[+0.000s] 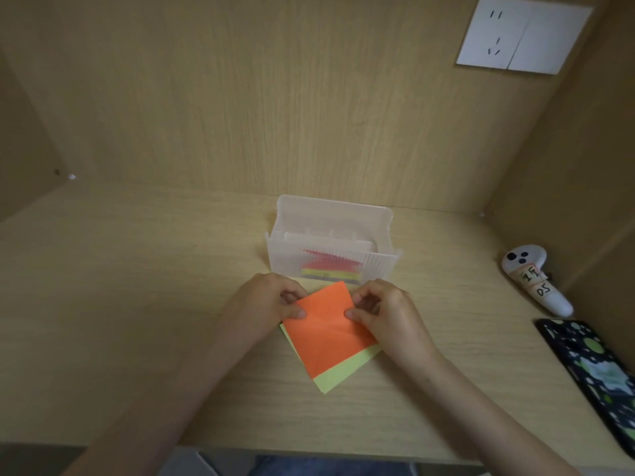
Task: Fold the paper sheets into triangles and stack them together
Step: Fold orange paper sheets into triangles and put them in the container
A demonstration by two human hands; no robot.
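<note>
An orange paper sheet (pixel 326 333) lies tilted on the wooden desk, on top of a pale yellow-green sheet (pixel 347 376) that shows along its lower right edge. My left hand (pixel 268 302) pinches the orange sheet's upper left edge between thumb and fingers. At the sheet's upper right edge my right hand (pixel 385 312) pinches it the same way. Behind the hands stands a translucent plastic box (pixel 333 242) holding a stack of coloured folded papers (pixel 331 269), seen blurred through its front wall.
A white hand controller (pixel 534 281) with labels lies at the right of the desk. A phone in a dark patterned case (pixel 594 369) lies near the right edge. Wooden walls close in the back and both sides; a wall socket (pixel 522 36) is mounted upper right.
</note>
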